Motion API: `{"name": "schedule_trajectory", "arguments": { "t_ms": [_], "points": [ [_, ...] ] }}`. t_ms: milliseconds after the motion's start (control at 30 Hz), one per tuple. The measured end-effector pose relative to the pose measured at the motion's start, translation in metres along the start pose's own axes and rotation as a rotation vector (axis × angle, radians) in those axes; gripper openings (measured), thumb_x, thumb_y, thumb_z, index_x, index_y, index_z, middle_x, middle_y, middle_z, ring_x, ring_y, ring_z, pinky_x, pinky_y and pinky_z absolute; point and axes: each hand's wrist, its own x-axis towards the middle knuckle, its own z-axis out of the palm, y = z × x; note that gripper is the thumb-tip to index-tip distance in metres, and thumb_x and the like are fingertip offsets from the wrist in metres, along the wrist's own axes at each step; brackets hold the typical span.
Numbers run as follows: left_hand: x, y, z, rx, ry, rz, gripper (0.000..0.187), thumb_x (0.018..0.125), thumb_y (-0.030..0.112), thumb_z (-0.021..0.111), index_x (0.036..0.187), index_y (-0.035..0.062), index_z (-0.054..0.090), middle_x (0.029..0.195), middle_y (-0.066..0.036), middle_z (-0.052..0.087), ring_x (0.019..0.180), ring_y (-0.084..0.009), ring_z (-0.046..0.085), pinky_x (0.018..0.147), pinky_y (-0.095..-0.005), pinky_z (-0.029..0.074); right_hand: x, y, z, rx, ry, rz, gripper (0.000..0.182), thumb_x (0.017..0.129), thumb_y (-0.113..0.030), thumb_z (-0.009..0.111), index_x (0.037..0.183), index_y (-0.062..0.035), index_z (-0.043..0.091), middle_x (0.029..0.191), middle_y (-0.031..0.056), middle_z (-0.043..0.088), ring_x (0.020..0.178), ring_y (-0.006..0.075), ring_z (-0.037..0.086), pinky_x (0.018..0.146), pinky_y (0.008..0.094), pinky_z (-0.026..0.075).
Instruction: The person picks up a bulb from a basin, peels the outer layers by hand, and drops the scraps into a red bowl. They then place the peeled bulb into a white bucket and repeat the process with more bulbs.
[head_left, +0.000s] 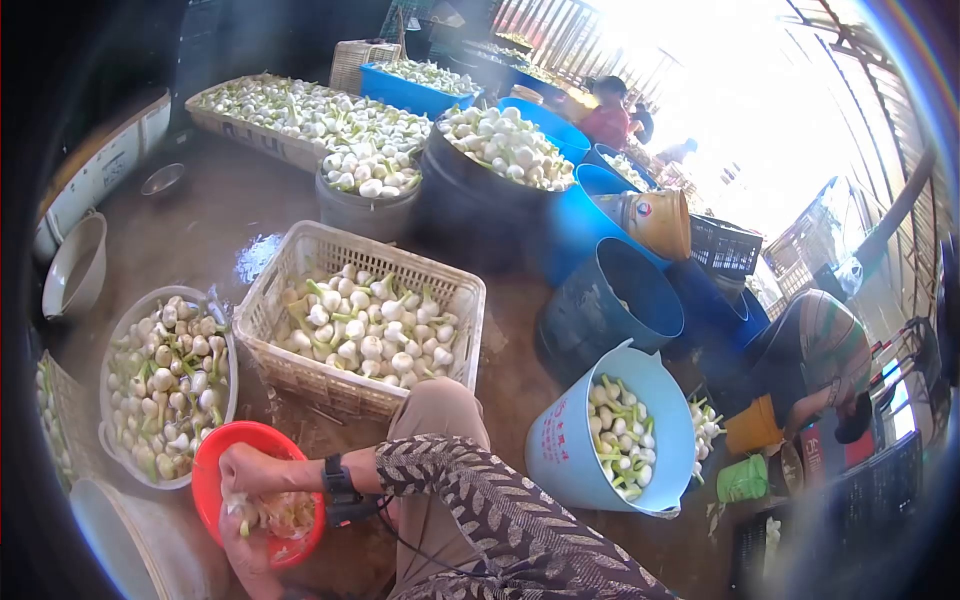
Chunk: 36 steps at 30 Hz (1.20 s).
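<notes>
Both hands are together over a red basin [207, 470] at the lower left. My left hand [246, 550] comes up from the bottom edge and is closed around a garlic bulb [240, 508] with a short green stem. From the right reaches my right hand [252, 468], fingers curled down onto the same bulb; its fingertips are partly hidden. A dark band with a device circles the right wrist. Loose peels [292, 512] lie in the basin below the hands. A white tub [232, 385] of unpeeled-looking garlic bulbs in water stands just beyond the basin.
A cream plastic crate [380, 258] of white garlic stands ahead. To the right is a light blue bucket [560, 440] with more garlic. Farther back are a heaped dark barrel [470, 200], a grey bucket [365, 212] and blue barrels [600, 300]. A bending person [825, 345] works at right.
</notes>
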Motion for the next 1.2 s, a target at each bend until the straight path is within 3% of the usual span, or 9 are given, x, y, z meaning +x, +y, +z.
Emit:
{"name": "schedule_trajectory", "arguments": {
  "t_ms": [267, 467, 600, 667, 733, 833, 1033, 1133, 1200],
  "points": [
    [0.004, -0.001, -0.057, -0.278, 0.174, 0.022, 0.042, 0.092, 0.024, 0.046, 0.127, 0.0023, 0.043, 0.113, -0.018, 0.056, 0.083, -0.0226, 0.061, 0.059, -0.027, 0.053, -0.006, 0.014, -0.006, -0.702, -0.169, -0.186, 0.047, 0.07, -0.019, 0.065, 0.112, -0.0038, 0.048, 0.092, 0.0188, 0.058, 0.09, 0.0333, 0.058, 0.075, 0.0437, 0.045],
    [0.019, -0.008, 0.009, -0.246, 0.326, 0.051, 0.032, 0.094, 0.029, 0.045, 0.117, 0.007, 0.05, 0.101, -0.004, 0.06, 0.086, -0.0147, 0.061, 0.064, -0.0262, 0.052, -0.006, -0.023, -0.002, -0.454, -0.162, -0.43, 0.012, 0.07, -0.013, 0.06, 0.078, -0.0052, 0.062, 0.074, 0.0134, 0.062, 0.07, 0.0298, 0.062, 0.06, 0.0389, 0.049],
    [0.009, 0.01, 0.01, 0.315, 0.152, -0.08, 0.017, 0.081, 0.008, 0.056, 0.097, 0.0036, 0.062, 0.069, 0.003, 0.057, 0.051, -0.0012, 0.049, 0.045, -0.0156, 0.038, 0.008, -0.024, -0.062, -0.385, 0.156, -0.253, 0.003, 0.074, -0.004, 0.057, 0.072, -0.0031, 0.055, 0.068, 0.0087, 0.055, 0.064, 0.0241, 0.054, 0.06, 0.0333, 0.045],
    [0.019, -0.001, -0.01, 0.684, 0.148, 0.011, 0.015, 0.079, 0.007, 0.054, 0.088, 0.0005, 0.064, 0.068, -0.008, 0.062, 0.056, -0.0182, 0.058, 0.053, -0.0301, 0.046, 0.022, 0.0, -0.131, -1.223, 0.268, -0.406, 0.013, 0.084, -0.013, 0.054, 0.077, -0.0051, 0.061, 0.07, 0.0099, 0.059, 0.064, 0.0234, 0.056, 0.059, 0.0363, 0.043],
    [0.03, -0.03, -0.032, 0.888, 0.166, 0.054, 0.015, 0.078, 0.007, 0.053, 0.085, -0.0005, 0.063, 0.068, -0.013, 0.063, 0.059, -0.0257, 0.061, 0.057, -0.0364, 0.049, 0.041, -0.037, -0.177, -1.231, 0.124, 0.274, 0.023, 0.082, -0.028, 0.056, 0.077, -0.0069, 0.064, 0.074, 0.0166, 0.062, 0.074, 0.0332, 0.061, 0.064, 0.0445, 0.046],
    [0.038, -0.049, -0.043, 1.608, 0.242, 0.235, 0.023, 0.077, 0.011, 0.051, 0.093, -0.0022, 0.062, 0.072, -0.015, 0.063, 0.067, -0.031, 0.063, 0.065, -0.0422, 0.05, 0.077, -0.025, -0.173, -1.185, 0.176, 0.16, 0.021, 0.08, -0.026, 0.056, 0.084, -0.0089, 0.067, 0.08, 0.0184, 0.063, 0.075, 0.0345, 0.061, 0.069, 0.0456, 0.047],
    [0.06, 0.002, -0.024, 1.616, 0.103, -0.263, 0.029, 0.078, 0.01, 0.051, 0.106, 0.0034, 0.055, 0.086, -0.02, 0.062, 0.083, -0.0369, 0.061, 0.072, -0.0457, 0.048, 0.204, 0.148, -0.038, -0.891, -0.434, 0.059, 0.029, 0.077, -0.028, 0.053, 0.078, -0.0021, 0.065, 0.076, 0.0216, 0.062, 0.074, 0.0378, 0.06, 0.069, 0.0459, 0.048],
    [0.063, -0.001, -0.038, 1.546, 0.117, -0.015, 0.034, 0.077, 0.007, 0.054, 0.111, 0.0023, 0.052, 0.096, -0.018, 0.058, 0.09, -0.0361, 0.058, 0.075, -0.0438, 0.047, 0.236, 0.217, 0.007, -0.919, -0.532, 0.115, 0.029, 0.078, -0.029, 0.053, 0.08, -0.0047, 0.068, 0.08, 0.0199, 0.064, 0.077, 0.0361, 0.062, 0.07, 0.0449, 0.049],
    [0.066, 0.012, -0.036, 1.429, 0.127, 0.112, 0.036, 0.075, 0.007, 0.059, 0.11, 0.0016, 0.052, 0.092, -0.016, 0.057, 0.087, -0.0367, 0.058, 0.076, -0.0415, 0.048, 0.253, 0.266, 0.031, -1.298, -0.814, -0.425, 0.02, 0.073, -0.027, 0.059, 0.076, -0.0104, 0.07, 0.079, 0.0125, 0.067, 0.071, 0.0293, 0.064, 0.061, 0.0423, 0.05]
  ]
}}
